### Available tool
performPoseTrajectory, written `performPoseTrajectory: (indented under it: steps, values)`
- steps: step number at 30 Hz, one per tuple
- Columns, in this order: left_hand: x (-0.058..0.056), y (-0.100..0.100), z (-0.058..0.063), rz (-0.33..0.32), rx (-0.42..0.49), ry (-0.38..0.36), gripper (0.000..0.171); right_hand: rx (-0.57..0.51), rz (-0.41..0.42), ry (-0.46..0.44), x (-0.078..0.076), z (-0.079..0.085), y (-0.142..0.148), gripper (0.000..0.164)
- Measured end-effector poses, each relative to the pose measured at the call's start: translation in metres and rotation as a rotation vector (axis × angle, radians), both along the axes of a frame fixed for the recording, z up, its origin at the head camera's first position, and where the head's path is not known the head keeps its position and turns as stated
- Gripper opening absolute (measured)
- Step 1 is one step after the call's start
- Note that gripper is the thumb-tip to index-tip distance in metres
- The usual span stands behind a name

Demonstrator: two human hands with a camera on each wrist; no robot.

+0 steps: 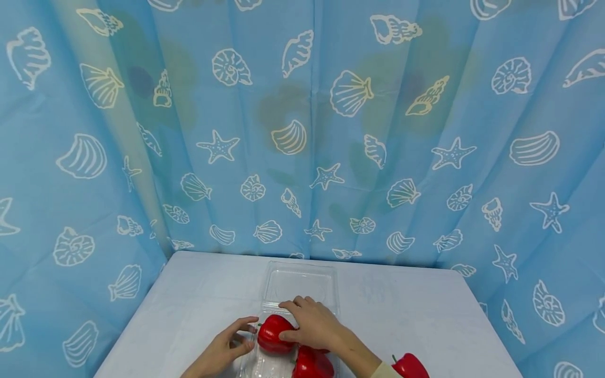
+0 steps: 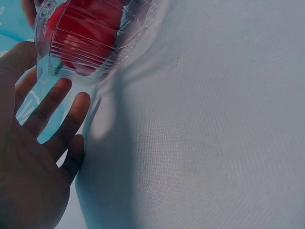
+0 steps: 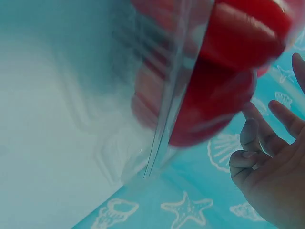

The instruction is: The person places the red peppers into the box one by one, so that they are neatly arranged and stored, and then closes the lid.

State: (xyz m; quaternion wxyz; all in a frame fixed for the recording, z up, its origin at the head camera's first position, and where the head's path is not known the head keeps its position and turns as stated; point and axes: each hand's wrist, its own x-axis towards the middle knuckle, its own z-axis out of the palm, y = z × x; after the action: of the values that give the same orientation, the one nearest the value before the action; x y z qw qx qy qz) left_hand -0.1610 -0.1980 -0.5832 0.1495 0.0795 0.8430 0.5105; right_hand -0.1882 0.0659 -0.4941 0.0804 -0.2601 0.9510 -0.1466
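Note:
A clear plastic clamshell container (image 1: 250, 362) lies with its lid (image 1: 300, 283) folded back, and red bell peppers sit in its tray. One bell pepper (image 1: 274, 336) is at the left, between my two hands. A second bell pepper (image 1: 313, 365) lies nearer to me, partly covered by my right wrist. My right hand (image 1: 315, 323) reaches over the tray, thumb at the left pepper, fingers extended. Loosely spread, the fingers of my left hand (image 1: 224, 349) stand at the tray's left wall; in the left wrist view its palm (image 2: 33, 176) holds nothing.
Another red bell pepper (image 1: 411, 366) lies on the white table (image 1: 402, 310), right of the container at the view's lower edge. A blue curtain (image 1: 302, 131) with white shell prints hangs behind the table and along both sides.

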Motion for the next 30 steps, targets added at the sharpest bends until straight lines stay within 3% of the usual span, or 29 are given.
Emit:
performPoseTrajectory:
  steps: [17,30]
  values:
    - [-0.002,0.000,0.002,0.004,-0.018,-0.012,0.070,-0.106,-0.077,-0.012,0.004,0.025,0.077,0.073]
    - [0.000,0.001,0.001,0.004,-0.018,-0.010,0.069,-0.080,-0.195,-0.063,0.022,0.030,0.142,0.071]
